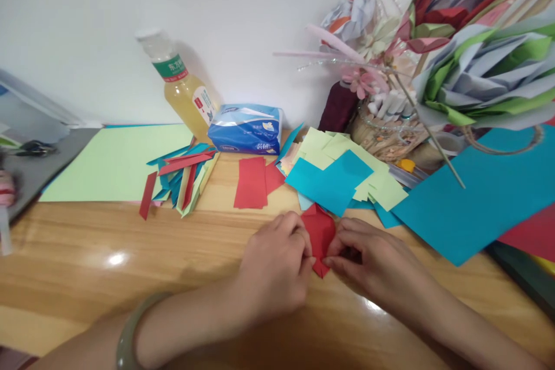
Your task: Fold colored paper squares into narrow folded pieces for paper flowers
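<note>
**Left hand (280, 260) and right hand (368, 254) pinch a red paper (321, 234)**

In the head view, I can see the red paper just below and right of the frame's centre, its lower end coming to a point. The left hand's fingers are curled in, thumb and fingertips closed on its left edge; the right hand's thumb and forefinger are pinched together at its lower right edge. A bracelet (126, 335) circles the left wrist at lower left.

Just above the hands, blue paper (329, 179) overlaps light green slips (385, 185), with red rectangles (250, 183) near the centre. Coloured strips (186, 176) lie heaped left of centre, below a bottle (184, 89) and a tissue pack (246, 128). Paper flowers (489, 69) crowd the upper right.
</note>
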`<move>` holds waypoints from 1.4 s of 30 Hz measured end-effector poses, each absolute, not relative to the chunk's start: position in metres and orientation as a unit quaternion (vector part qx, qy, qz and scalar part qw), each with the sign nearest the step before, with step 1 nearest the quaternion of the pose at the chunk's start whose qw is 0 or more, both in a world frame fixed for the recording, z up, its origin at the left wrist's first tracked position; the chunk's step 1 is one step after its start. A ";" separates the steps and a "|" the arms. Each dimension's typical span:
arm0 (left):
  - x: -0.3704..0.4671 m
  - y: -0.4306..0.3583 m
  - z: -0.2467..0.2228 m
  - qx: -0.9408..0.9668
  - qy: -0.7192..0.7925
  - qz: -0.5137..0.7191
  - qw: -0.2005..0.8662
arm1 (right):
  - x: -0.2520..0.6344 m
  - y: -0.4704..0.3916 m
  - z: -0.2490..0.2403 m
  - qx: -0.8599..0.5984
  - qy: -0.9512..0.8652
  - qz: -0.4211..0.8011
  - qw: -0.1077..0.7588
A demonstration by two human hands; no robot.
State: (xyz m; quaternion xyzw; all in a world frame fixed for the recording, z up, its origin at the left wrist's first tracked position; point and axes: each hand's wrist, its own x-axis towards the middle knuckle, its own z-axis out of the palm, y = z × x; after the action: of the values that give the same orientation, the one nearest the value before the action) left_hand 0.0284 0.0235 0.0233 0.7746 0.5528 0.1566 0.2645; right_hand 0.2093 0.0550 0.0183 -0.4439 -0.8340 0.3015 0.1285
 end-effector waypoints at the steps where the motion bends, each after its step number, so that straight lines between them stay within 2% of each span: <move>1: 0.028 0.024 0.023 0.777 0.549 0.159 0.263 | 0.209 0.055 0.018 -0.443 -0.835 0.300 0.128; 10: 0.026 0.025 0.022 0.788 0.542 0.155 0.246 | 0.211 0.053 0.019 -0.406 -0.864 0.265 0.132; 17: 0.026 0.025 0.019 0.791 0.538 0.169 0.240 | 0.212 0.055 0.010 -0.324 -0.874 0.292 0.215; 24: 0.024 0.028 0.017 0.785 0.543 0.184 0.236 | 0.206 0.057 0.009 -0.362 -0.855 0.297 0.222; 27: 0.023 0.021 0.013 0.820 0.511 0.198 0.165 | 0.206 0.055 0.008 -0.363 -0.856 0.286 0.230; 31: 0.023 0.004 0.007 0.868 0.439 0.228 -0.040 | 0.207 0.053 0.006 -0.355 -0.860 0.284 0.232; 33: 0.023 -0.003 0.005 0.872 0.423 0.225 -0.098 | 0.207 0.053 0.005 -0.356 -0.858 0.286 0.235; 42: 0.029 -0.020 -0.003 0.892 0.385 0.179 -0.155 | 0.207 0.053 0.003 -0.366 -0.857 0.283 0.229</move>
State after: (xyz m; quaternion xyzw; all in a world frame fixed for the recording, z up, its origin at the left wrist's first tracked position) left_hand 0.0286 -0.0197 -0.0031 0.8918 0.3853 0.1791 -0.1553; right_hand 0.2074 0.0529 0.0031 -0.3658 -0.8565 0.2828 0.2293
